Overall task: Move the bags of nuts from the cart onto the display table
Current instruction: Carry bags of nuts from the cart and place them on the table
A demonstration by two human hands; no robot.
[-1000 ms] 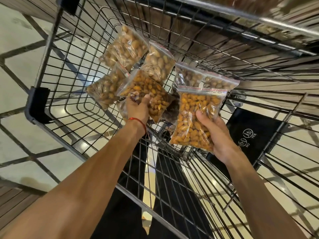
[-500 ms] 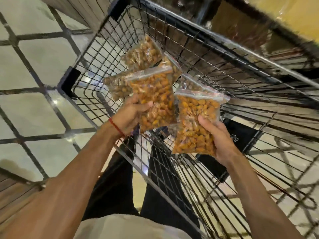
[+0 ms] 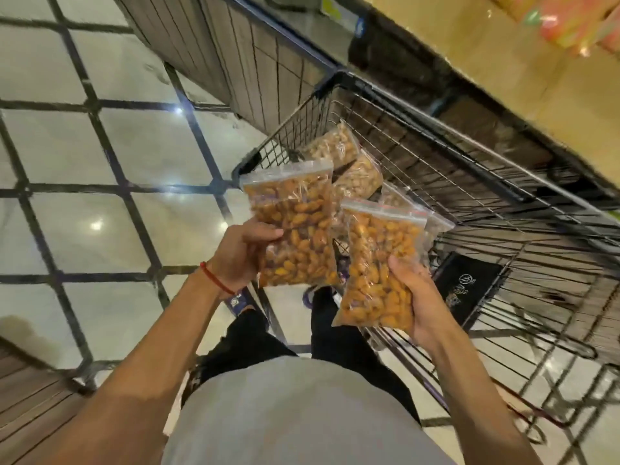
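Left hand (image 3: pixel 242 250) fingers clamped on orange nut bag (image 3: pixel 292 226), held upright above cart (image 3: pixel 469 182) corner. Right hand (image 3: pixel 417 300) fingers gripping second orange bag (image 3: pixel 377 266), just beside first. Paler nut bags (image 3: pixel 349 162) lying in cart behind. Tiled floor (image 3: pixel 84 156) below.

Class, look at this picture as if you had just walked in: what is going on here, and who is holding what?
A person stands at a wire cart, holding one clear zip bag of orange-brown nuts in each hand. The left hand grips the left bag; the right hand grips the right bag. Both bags are lifted clear of the cart. Several paler bags lie in the cart, not yet moved.
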